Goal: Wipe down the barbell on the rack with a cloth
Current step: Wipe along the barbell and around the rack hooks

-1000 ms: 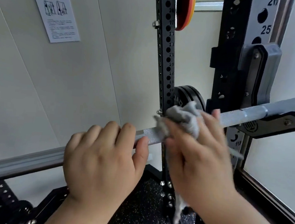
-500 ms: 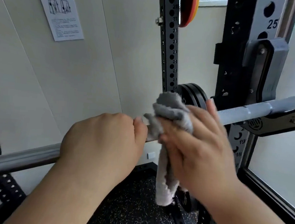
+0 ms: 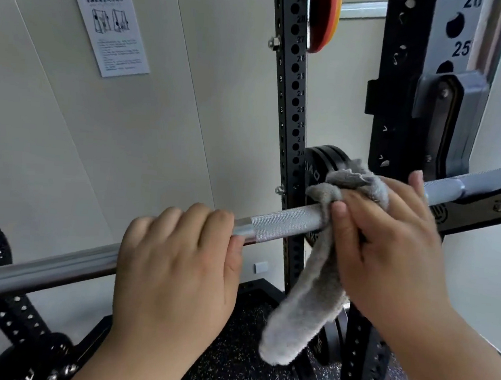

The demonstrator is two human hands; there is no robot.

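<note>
Left hand point(image 3: 177, 268) clamped overhand on the barbell point(image 3: 285, 222), fingers curled over its top. Right hand point(image 3: 388, 248) further along the barbell, fingers wrapped over the grey cloth point(image 3: 310, 287) bunched on it, tail dangling below.

The left grip point(image 3: 176, 274) curls over the barbell point(image 3: 285, 222), knuckles up, its thumb under the shaft where the knurling begins; the right grip point(image 3: 388, 254) holds a grey cloth point(image 3: 309, 299) bunched over the bar further right, the cloth's long tail hanging below; the bar's right end lies on a hook point(image 3: 482, 205) of the black rack point(image 3: 289, 103); black plates point(image 3: 326, 160) sit behind the perforated post; an orange plate point(image 3: 325, 21) shows above; a printed sheet point(image 3: 112, 32) is on the wall; the floor point(image 3: 230, 353) is speckled black.
</note>
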